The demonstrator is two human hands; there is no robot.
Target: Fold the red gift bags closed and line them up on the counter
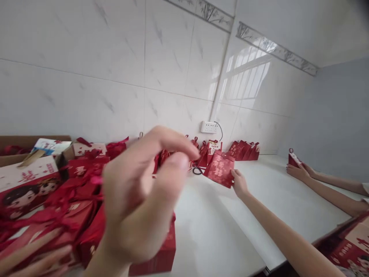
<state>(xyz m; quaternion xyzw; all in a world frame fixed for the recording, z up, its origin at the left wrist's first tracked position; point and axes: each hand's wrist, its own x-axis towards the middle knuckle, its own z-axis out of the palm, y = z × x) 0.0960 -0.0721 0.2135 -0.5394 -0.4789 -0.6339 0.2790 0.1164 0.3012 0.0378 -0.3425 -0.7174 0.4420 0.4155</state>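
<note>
Red gift box [220, 169], folded flat, sits tilted just right of the frame's centre, on the white desk [219, 231] near the tiled back wall. From my remote seat I see the right hand [239, 184] reaching in from the lower right, its fingers grasping the box at its lower right corner. The left hand [138, 200] looms blurred in the centre foreground, thumb and forefinger curled close together; I cannot tell whether they pinch anything. A heap of red boxes [72, 200] fills the left of the frame. A row of red boxes [244, 151] stands against the wall beside a wall socket [209, 127]. At the right edge a co-worker's hand [298, 172] holds a small red box [294, 158].
</note>
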